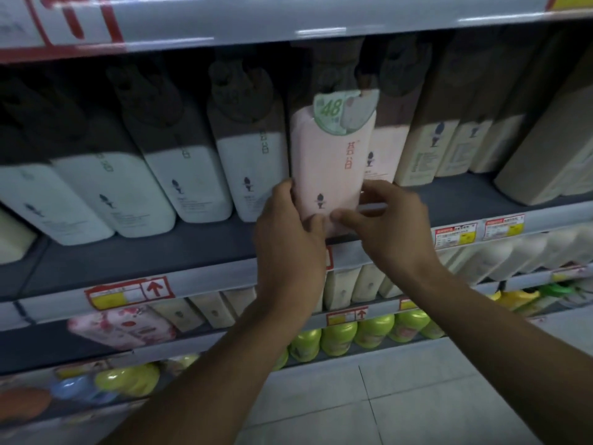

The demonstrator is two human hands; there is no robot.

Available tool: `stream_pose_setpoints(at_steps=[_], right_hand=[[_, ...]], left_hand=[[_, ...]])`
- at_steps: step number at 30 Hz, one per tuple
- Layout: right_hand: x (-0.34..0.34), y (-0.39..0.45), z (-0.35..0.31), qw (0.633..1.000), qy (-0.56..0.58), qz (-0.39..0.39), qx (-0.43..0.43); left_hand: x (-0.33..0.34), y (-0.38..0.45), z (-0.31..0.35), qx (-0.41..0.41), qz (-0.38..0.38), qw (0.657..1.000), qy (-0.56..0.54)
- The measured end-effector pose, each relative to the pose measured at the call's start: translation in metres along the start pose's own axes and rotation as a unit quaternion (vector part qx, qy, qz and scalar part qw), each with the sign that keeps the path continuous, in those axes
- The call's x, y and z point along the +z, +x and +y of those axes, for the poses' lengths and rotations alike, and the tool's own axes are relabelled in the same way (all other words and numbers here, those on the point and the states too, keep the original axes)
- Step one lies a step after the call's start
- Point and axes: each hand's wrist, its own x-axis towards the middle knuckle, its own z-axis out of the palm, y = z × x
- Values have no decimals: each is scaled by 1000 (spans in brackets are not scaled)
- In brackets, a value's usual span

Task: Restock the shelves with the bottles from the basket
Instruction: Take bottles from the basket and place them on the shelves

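- Foreground: two bare forearms rise from the lower edge of the view toward the shelving; pale floor tiles (417,396) lie beneath them at lower right.
- Left hand (288,229): it grips the lower left edge of the pink bottle (330,162), fingers curled round that side, thumb lying across the front near the base.
- Right hand (385,220): it grips the lower right edge of the same bottle, thumb pressed on the front near the base, fingers curled round the right side.
- Pink bottle: upright, held at the front of the middle shelf (144,258), its base at the shelf's front lip; whether it rests on the shelf cannot be told. A round green tag marked "48" (330,114) hangs at its neck.
- Lower shelves, nearer the viewer: yellow-green bottles (353,335) stand in a row under the forearms; a pink flowered pack (122,326) lies to the left; cream bottles (340,287) stand just below the middle shelf. Red-and-yellow price labels (128,292) are fixed on the shelf edges.
- Middle shelf, to the left of the pink bottle: a row of white bottles (199,181) with dark caps, tilted by the wide lens.
- Middle shelf, to the right and behind: a second pink bottle (385,149) just beside the held one, then cream bottles (449,149).
- Top: the upper shelf edge (288,17) with a red-bordered sign (73,20), blurred.
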Motion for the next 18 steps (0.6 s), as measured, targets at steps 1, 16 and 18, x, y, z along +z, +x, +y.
stream_pose_setpoints(at_steps=[1,16,18], right_hand=[[1,2,0,1000,-2,11,0],[-11,-75,-30,982,156,74,79],[-9,-100,-43,974,201,41,93]], left_hand=[[2,3,-1,1,5,1000,2],[-48,-28,44,-57,-21,997,-47],[-69,-40,44,-70,-43,993,-85]])
